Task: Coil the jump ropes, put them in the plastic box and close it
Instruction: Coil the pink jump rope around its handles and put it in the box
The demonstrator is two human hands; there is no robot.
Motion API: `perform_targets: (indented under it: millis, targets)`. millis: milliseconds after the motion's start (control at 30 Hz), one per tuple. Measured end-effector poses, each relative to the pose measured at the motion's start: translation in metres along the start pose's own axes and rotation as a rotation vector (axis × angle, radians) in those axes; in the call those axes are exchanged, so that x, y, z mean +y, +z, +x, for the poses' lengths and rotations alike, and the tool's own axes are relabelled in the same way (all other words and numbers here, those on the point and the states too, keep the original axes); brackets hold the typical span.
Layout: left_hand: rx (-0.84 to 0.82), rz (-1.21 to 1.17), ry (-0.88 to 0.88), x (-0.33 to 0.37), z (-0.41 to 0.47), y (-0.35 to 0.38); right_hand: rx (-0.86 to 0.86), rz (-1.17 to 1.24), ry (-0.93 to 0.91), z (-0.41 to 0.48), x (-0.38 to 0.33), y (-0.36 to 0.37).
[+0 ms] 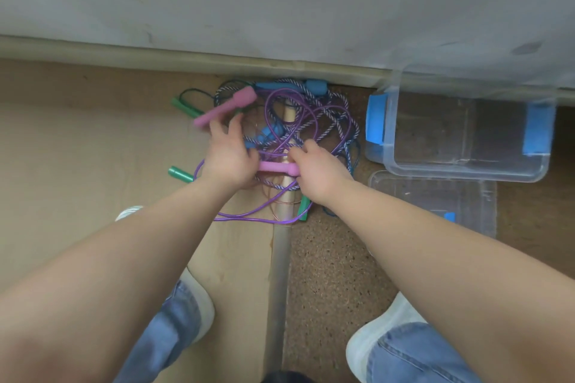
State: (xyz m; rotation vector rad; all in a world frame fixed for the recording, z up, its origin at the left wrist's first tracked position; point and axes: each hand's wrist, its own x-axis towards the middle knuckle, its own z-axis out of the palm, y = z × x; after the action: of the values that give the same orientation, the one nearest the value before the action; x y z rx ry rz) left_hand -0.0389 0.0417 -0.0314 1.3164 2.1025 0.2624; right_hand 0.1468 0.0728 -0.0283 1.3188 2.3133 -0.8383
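Observation:
Several tangled jump ropes [292, 130] lie on the floor against the wall: a purple cord [249, 218], a blue-and-white braided rope [340, 101] with blue handles [315, 87], and a dark cord with green handles [181, 106]. My left hand [228, 158] pinches the lower end of one pink handle [228, 106], which is lifted and blurred. My right hand [317, 169] grips the right end of the other pink handle [275, 167], low over the pile. The clear plastic box [466, 169] with blue latches stands open to the right. Its lid [435, 196] lies flat in front of it.
A grey wall [280, 3] with a beige skirting runs behind the pile. A metal floor strip [280, 258] divides tan flooring on the left from speckled brown flooring on the right. My white shoes [199, 305] and jeans are at the bottom.

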Motion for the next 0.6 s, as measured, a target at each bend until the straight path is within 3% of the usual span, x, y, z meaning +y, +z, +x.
perform_targets:
  millis: [200, 400, 600]
  targets:
    - [0.231, 0.157, 0.11, 0.0, 0.016, -0.011, -0.002, 0.048, 0.051, 0.004, 0.0, 0.002]
    - [0.047, 0.409, -0.015, -0.002, 0.038, -0.016, -0.037, -0.016, 0.049, 0.008, -0.005, -0.005]
    - [0.006, 0.027, -0.084, 0.016, 0.025, -0.028, 0.163, 0.14, 0.033, -0.012, -0.007, -0.032]
